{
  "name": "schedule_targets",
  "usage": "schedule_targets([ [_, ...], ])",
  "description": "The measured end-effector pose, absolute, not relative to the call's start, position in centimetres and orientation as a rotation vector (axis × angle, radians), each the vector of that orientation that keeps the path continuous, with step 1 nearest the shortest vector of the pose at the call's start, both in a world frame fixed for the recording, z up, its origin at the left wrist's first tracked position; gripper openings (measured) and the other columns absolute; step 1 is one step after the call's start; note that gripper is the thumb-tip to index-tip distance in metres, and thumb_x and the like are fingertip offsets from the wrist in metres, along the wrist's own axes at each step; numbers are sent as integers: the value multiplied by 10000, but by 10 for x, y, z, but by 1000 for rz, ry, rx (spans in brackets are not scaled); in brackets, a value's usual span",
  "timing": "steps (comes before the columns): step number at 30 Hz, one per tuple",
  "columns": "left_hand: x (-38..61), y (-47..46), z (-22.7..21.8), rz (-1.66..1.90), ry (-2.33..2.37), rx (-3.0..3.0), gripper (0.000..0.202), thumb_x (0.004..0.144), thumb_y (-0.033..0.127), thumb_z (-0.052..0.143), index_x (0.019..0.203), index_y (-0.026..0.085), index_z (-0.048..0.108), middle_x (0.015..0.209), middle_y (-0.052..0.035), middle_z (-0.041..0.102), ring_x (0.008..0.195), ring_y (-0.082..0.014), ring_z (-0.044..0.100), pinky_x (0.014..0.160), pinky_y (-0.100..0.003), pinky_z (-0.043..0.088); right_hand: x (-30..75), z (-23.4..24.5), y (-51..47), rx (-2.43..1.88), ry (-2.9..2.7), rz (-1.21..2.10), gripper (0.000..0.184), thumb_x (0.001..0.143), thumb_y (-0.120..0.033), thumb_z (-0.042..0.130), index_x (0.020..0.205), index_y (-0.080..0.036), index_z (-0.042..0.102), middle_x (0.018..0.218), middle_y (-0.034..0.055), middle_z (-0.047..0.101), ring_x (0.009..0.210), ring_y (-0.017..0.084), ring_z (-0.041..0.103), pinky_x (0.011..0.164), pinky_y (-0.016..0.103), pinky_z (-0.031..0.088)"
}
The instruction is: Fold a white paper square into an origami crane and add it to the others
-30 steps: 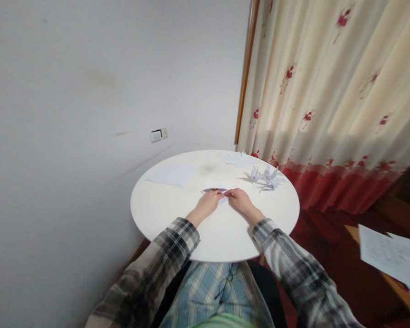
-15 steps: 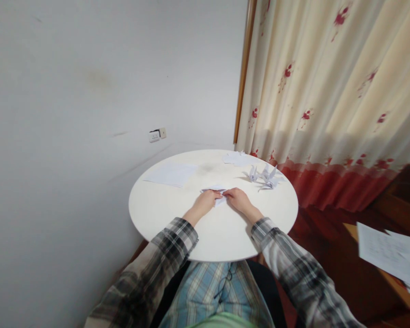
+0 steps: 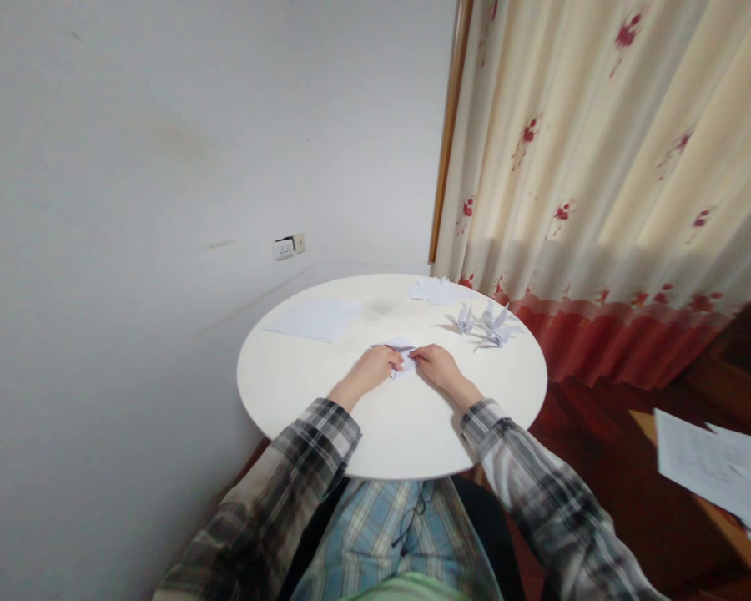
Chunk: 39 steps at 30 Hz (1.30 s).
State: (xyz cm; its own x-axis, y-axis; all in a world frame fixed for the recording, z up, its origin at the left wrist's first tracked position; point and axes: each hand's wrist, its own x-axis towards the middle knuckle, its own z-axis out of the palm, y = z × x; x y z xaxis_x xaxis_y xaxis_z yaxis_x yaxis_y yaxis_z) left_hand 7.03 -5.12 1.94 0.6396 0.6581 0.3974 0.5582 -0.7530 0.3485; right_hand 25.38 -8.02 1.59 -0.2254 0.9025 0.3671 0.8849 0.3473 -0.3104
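Both hands, left (image 3: 375, 365) and right (image 3: 435, 364), are closed on a folded paper (image 3: 401, 354) pinched between their fingertips, pressed flat on the table (image 3: 288, 384) at frame centre.

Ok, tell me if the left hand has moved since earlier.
Yes, slightly: the left hand, on the folded paper, drew leftward across the table, away from the paper cranes.

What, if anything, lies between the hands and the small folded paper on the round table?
Nothing visible. The left hand and right hand both touch the folded paper on the table. The paper cranes lie apart to the right, the flat sheet apart to the left.
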Motion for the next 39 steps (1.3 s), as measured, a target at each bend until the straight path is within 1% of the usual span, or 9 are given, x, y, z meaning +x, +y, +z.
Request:
schedule_targets([
  [5, 71, -51, 17, 793, 958, 2657, 322, 669, -4, 418, 677, 169, 689, 843, -22, 694, 826, -141, 598, 824, -273, 427, 253, 16, -80, -1570, -2131, 46, 289, 798, -158, 447, 984, -223, 658, 995, 14, 664, 935, 145, 567, 829, 218, 385],
  [14, 72, -54, 20, 759, 998, 2625, 303, 672, 20, 423, 673, 168, 688, 800, -17, 698, 773, -133, 614, 794, -251, 435, 253, 18, -82, -1582, -2123, 59, 291, 802, -162, 441, 988, -221, 657, 1002, 17, 660, 947, 139, 562, 842, 214, 379],
  [18, 71, -60, 25, 742, 1045, 2595, 305, 669, 40, 413, 665, 174, 687, 731, -6, 693, 729, -133, 616, 769, -242, 435, 253, 17, -82, -1585, -2117, 57, 288, 800, -165, 447, 990, -220, 656, 1008, 23, 658, 950, 143, 562, 847, 222, 380],
  [23, 72, -62, 26, 759, 1032, 2474, 306, 637, 44, 379, 590, 160, 658, 641, -3, 667, 661, -127, 605, 701, -232, 437, 253, 19, -83, -1597, -2118, 71, 295, 796, -148, 447, 991, -223, 656, 1006, 24, 658, 957, 143, 562, 851, 225, 381],
  [27, 74, -63, 25, 797, 988, 2343, 281, 600, 41, 366, 508, 147, 609, 589, -11, 636, 682, -133, 607, 673, -231, 439, 253, 20, -84, -1591, -2114, 76, 300, 799, -147, 438, 993, -220, 655, 1004, 28, 659, 963, 140, 559, 857, 224, 375],
  [30, 75, -65, 25, 838, 933, 2248, 262, 581, 43, 352, 444, 144, 551, 504, -12, 581, 683, -143, 610, 633, -231, 439, 253, 20, -84, -1581, -2111, 75, 298, 799, -151, 436, 985, -219, 659, 996, 30, 661, 955, 141, 561, 847, 223, 377],
  [34, 77, -67, 26, 813, 977, 2125, 241, 582, 58, 346, 463, 138, 539, 412, 12, 490, 572, -135, 583, 515, -209, 410, 253, 19, -83, -1578, -2109, 71, 297, 784, -143, 447, 974, -215, 663, 985, 32, 664, 933, 147, 568, 828, 226, 385],
  [37, 77, -67, 27, 794, 1034, 2111, 247, 595, 74, 351, 519, 128, 580, 406, 19, 487, 464, -108, 519, 458, -195, 371, 253, 19, -84, -1572, -2100, 68, 297, 781, -139, 449, 974, -212, 663, 988, 32, 663, 936, 145, 567, 836, 225, 384],
  [39, 77, -67, 27, 797, 1044, 2122, 252, 600, 81, 353, 525, 125, 589, 407, 16, 494, 438, -99, 492, 445, -192, 356, 253, 19, -84, -1581, -2094, 72, 296, 784, -141, 448, 974, -214, 662, 993, 31, 661, 944, 142, 564, 846, 223, 381],
])
